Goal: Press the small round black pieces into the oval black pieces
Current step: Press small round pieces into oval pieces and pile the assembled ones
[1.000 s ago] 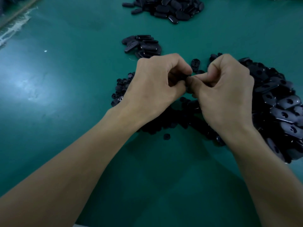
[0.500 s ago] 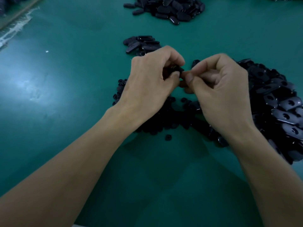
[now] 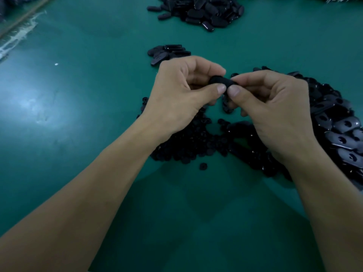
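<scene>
Both hands meet above the green table (image 3: pixel 78 99), sharing one oval black piece (image 3: pixel 220 81). The left hand (image 3: pixel 180 95) pinches its left end, thumb below and curled forefinger above. The right hand (image 3: pixel 273 108) pinches the right end the same way, and the two thumb tips nearly touch under the piece. Each grip is closed tight on it, with the other fingers curled in. Fingers cover most of the piece, so I cannot tell whether a small round piece already sits in it.

Under and between the wrists lies a heap of small round black pieces (image 3: pixel 186 146), with one stray round piece (image 3: pixel 203 166) just in front of its near edge. To the right, partly under the right hand and forearm, spreads a big heap of oval pieces with holes (image 3: pixel 341 126). Just behind the left knuckles sits a small cluster of oval pieces (image 3: pixel 169 52), and well beyond it, at the far edge of view, a larger pile (image 3: pixel 204 12). A tiny white speck (image 3: pixel 56 64) lies on the table at the left, and a frayed white strip (image 3: pixel 19 34) runs across the far left corner
</scene>
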{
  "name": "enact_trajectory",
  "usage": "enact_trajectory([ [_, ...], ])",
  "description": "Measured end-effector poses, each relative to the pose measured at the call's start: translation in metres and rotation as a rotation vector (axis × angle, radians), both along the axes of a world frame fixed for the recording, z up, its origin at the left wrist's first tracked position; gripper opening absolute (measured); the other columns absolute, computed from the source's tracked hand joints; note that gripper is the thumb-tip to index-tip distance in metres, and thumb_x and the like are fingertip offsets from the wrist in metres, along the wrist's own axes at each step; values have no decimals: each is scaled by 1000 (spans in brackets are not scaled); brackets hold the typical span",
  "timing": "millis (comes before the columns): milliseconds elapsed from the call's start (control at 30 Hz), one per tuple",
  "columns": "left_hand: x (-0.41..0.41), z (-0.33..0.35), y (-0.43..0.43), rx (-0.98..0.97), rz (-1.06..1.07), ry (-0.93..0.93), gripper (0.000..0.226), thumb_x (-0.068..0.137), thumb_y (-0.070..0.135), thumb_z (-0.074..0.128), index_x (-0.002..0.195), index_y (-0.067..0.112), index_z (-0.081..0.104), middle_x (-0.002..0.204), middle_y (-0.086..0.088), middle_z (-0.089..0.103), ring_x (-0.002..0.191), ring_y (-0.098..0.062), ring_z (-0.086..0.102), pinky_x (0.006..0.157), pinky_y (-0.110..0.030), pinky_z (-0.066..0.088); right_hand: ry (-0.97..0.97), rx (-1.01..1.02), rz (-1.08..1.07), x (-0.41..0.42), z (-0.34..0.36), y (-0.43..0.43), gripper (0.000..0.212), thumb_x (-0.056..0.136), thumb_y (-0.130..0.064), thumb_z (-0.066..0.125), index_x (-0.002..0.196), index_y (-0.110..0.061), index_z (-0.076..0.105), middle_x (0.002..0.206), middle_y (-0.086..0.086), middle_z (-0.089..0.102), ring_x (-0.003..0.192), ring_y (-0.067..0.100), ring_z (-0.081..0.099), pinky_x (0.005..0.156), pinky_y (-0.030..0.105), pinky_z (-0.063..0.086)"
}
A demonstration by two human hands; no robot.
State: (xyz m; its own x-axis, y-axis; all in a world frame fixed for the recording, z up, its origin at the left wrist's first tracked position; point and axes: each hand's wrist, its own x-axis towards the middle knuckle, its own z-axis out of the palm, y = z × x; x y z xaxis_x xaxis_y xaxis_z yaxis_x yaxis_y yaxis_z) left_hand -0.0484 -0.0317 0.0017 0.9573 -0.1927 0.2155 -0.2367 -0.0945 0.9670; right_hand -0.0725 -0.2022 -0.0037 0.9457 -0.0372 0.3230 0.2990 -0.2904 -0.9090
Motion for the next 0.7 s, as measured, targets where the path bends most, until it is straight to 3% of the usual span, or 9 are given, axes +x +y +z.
enact_trajectory([
  [467,-1,-1,1,-30,-30,6,25,84,-2,78,95,20,73,81,-4,76,70,-12,72,70,-23,59,-2,86,52,-1,1,-2,13,88,-7,76,87,-19,71,71,-11,73,60,4,67,59,12,49],
  [700,-3,-3,-2,-54,-22,-37,25,83,1,78,95,22,73,75,4,75,68,-11,73,70,-24,59,-35,82,57,-3,4,-3,17,88,-4,74,86,-20,69,68,-14,71,58,1,64,58,11,48],
])
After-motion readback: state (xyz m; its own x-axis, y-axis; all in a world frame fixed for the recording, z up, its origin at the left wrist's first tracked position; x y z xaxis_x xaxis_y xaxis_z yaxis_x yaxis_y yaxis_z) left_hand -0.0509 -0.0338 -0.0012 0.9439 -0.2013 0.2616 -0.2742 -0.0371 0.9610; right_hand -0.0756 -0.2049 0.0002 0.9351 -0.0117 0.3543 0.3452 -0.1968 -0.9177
